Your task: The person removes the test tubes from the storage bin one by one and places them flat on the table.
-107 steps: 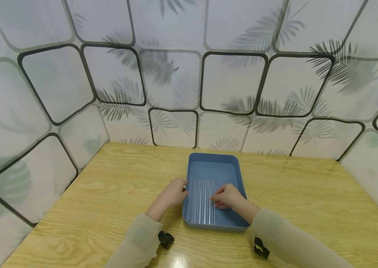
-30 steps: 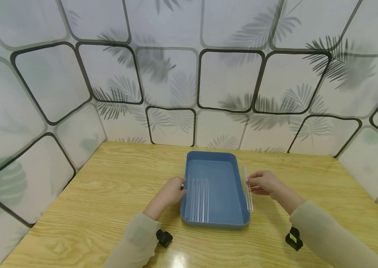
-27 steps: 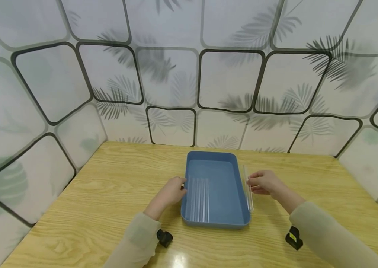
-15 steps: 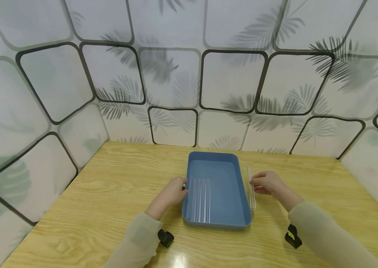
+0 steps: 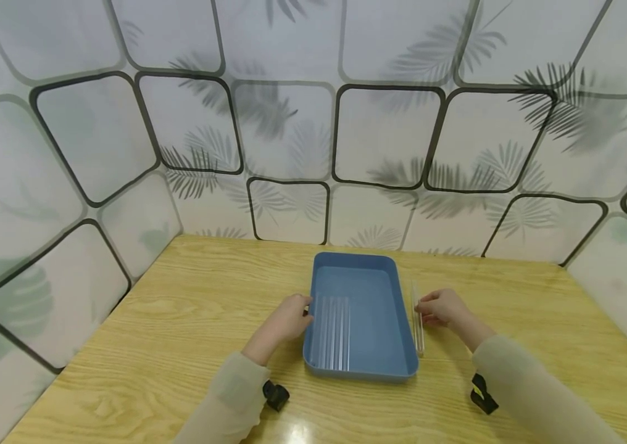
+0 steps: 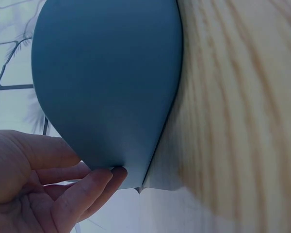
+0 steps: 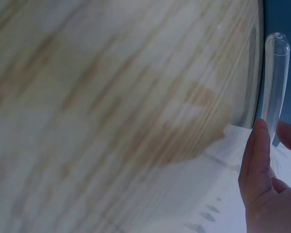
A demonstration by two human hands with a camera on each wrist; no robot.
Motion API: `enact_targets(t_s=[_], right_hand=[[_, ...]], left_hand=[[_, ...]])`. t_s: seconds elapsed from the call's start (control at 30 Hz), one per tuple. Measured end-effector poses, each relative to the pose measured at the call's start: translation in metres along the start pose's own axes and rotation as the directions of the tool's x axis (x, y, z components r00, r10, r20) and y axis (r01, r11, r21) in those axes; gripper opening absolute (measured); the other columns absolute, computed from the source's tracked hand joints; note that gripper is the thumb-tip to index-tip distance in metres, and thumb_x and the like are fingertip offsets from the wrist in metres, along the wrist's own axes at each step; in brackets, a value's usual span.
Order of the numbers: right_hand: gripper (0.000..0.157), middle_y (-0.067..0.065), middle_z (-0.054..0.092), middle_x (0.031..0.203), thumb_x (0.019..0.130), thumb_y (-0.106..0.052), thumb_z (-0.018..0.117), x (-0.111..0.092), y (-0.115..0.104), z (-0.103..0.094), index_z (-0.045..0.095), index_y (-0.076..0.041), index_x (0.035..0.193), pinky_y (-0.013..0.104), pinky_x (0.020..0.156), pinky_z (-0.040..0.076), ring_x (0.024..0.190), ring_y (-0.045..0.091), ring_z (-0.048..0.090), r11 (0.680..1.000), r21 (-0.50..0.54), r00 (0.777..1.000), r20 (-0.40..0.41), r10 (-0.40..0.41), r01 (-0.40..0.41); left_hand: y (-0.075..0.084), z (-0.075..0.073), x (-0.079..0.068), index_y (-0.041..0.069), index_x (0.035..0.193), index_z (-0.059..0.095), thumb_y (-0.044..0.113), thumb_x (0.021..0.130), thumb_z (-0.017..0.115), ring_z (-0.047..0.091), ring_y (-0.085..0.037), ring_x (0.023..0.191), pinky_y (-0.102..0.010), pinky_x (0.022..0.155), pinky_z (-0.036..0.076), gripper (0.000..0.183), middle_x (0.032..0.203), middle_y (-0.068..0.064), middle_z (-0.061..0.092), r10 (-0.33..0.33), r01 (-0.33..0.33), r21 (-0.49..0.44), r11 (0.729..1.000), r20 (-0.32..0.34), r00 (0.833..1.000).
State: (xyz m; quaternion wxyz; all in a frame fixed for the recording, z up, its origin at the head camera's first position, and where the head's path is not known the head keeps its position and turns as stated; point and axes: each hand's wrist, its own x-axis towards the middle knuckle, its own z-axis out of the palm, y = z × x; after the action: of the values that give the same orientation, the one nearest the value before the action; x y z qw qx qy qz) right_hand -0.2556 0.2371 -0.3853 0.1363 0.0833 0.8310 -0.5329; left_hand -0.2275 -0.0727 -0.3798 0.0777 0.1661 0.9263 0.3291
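Note:
A blue rectangular tray (image 5: 377,308) stands on the table, with several clear test tubes (image 5: 332,336) lying side by side along its left part. My left hand (image 5: 289,317) holds the tray's left side near the rim; in the left wrist view its fingertips (image 6: 117,174) meet the outer wall. Just outside the tray's right wall, my right hand (image 5: 444,309) pinches a clear, round-ended test tube (image 7: 275,77) between thumb and fingers. The tube runs lengthwise beside the tray, low over the table. Whether it touches the wood, I cannot tell.
The pale wooden table (image 5: 202,296) spreads out on both sides of the tray. Patterned fabric walls (image 5: 291,148) close it off at the back, left and right. Black wrist cameras sit under both sleeves.
A test tube has left the row in the tray and gone right, over the wall, in my right hand. Lately that hand has lowered slightly beside the tray. The left hand stays put.

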Motion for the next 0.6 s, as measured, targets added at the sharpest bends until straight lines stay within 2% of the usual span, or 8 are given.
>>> enact_targets(t_s=[0.37, 0.6], right_hand=[[0.021, 0.003, 0.059, 0.064, 0.079, 0.000, 0.059, 0.0042, 0.0053, 0.0035, 0.054, 0.015, 0.093, 0.025, 0.053, 0.051, 0.056, 0.013, 0.058, 0.997, -0.078, 1.000, -0.016, -0.009, 0.008], [0.022, 0.004, 0.060, 0.063, 0.078, -0.002, 0.060, 0.0054, 0.0071, 0.0051, 0.056, 0.014, 0.093, 0.025, 0.051, 0.051, 0.056, 0.013, 0.058, 0.994, -0.110, 1.000, -0.021, -0.021, 0.018]], left_hand=[[-0.0007, 0.0006, 0.0007, -0.014, 0.121, 0.043, 0.002, 0.087, 0.051, 0.051, -0.034, 0.104, -0.038, 0.082, 0.047, 0.039, 0.120, -0.027, 0.047, 0.009, -0.009, 0.027, 1.000, 0.004, 1.000], [-0.0003, 0.0010, 0.0015, -0.014, 0.122, 0.043, 0.003, 0.088, 0.052, 0.051, -0.034, 0.105, -0.039, 0.082, 0.047, 0.039, 0.121, -0.027, 0.046, -0.015, 0.015, 0.014, 1.000, 0.006, 1.000]])
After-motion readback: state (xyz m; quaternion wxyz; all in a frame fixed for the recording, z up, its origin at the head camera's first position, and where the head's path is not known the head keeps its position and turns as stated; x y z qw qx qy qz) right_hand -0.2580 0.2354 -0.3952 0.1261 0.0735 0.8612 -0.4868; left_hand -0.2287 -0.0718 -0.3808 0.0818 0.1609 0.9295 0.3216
